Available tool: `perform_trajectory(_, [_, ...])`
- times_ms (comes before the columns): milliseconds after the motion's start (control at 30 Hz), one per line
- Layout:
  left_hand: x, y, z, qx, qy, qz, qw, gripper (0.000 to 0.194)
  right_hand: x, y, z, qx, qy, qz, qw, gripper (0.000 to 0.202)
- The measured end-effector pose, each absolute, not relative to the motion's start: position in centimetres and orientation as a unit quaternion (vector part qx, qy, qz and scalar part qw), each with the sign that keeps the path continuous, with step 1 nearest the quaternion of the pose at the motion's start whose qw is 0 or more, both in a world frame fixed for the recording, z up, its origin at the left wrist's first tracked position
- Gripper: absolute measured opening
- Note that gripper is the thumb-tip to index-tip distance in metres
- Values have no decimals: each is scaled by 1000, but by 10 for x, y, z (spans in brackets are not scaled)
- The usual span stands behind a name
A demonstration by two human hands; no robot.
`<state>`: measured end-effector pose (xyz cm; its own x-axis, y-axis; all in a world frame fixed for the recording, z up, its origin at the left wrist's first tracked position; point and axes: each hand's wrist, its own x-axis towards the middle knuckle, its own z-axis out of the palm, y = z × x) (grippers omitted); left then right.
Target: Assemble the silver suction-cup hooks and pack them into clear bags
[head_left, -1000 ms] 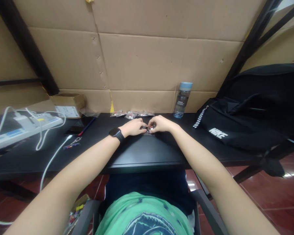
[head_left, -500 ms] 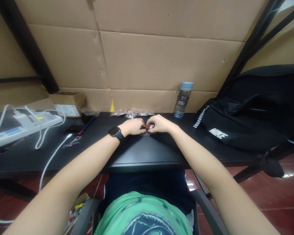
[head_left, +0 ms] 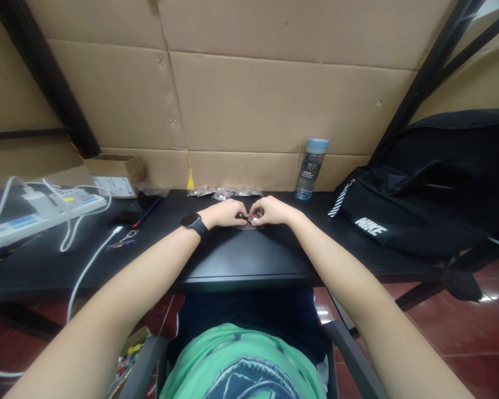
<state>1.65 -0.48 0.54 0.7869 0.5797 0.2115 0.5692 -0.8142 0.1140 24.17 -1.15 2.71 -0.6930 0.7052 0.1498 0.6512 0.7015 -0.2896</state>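
Observation:
My left hand (head_left: 229, 213) and my right hand (head_left: 271, 210) meet over the middle of the black desk (head_left: 241, 255), fingers closed in a pinch. Between them is a small clear plastic bag (head_left: 249, 226) with something dark and red in it; the contents are too small to name. Both sets of fingertips press on the bag, and they hide much of it. Just behind the hands, several similar small clear packets (head_left: 224, 193) lie in a row along the cardboard wall. A black watch (head_left: 195, 223) is on my left wrist.
A water bottle (head_left: 311, 170) stands at the back right, beside a black bag (head_left: 399, 216). To the left are a white power strip (head_left: 45, 219) with cables, an open cardboard box (head_left: 116, 174), a phone (head_left: 128, 218), a pen (head_left: 148, 212) and a keychain (head_left: 123, 241).
Both hands stay in the same place on the bag. My fingers have shifted slightly, and the left wrist has moved a little to the left.

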Motion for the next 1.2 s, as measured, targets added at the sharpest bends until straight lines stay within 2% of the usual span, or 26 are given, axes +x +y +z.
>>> perform_trajectory(467, [22, -2, -7, 952, 264, 153, 23, 34, 251, -10, 32, -434, -889, 107, 103, 21])
perform_trajectory(667, [24, -5, -4, 950, 267, 161, 25, 26, 250, -8, 31, -446, -885, 95, 98, 29])
perform_trajectory(900, [24, -6, -3, 950, 261, 167, 36, 12, 250, -8, 32, -450, -884, 90, 88, 28])
perform_trajectory(1100, [22, -6, -3, 952, 252, 164, 52, 14, 250, -10, 33, -451, -884, 88, 85, 29])
perform_trajectory(1200, [21, -7, -2, 954, 248, 159, 63, 25, 249, -10, 33, -449, -885, 88, 84, 29])
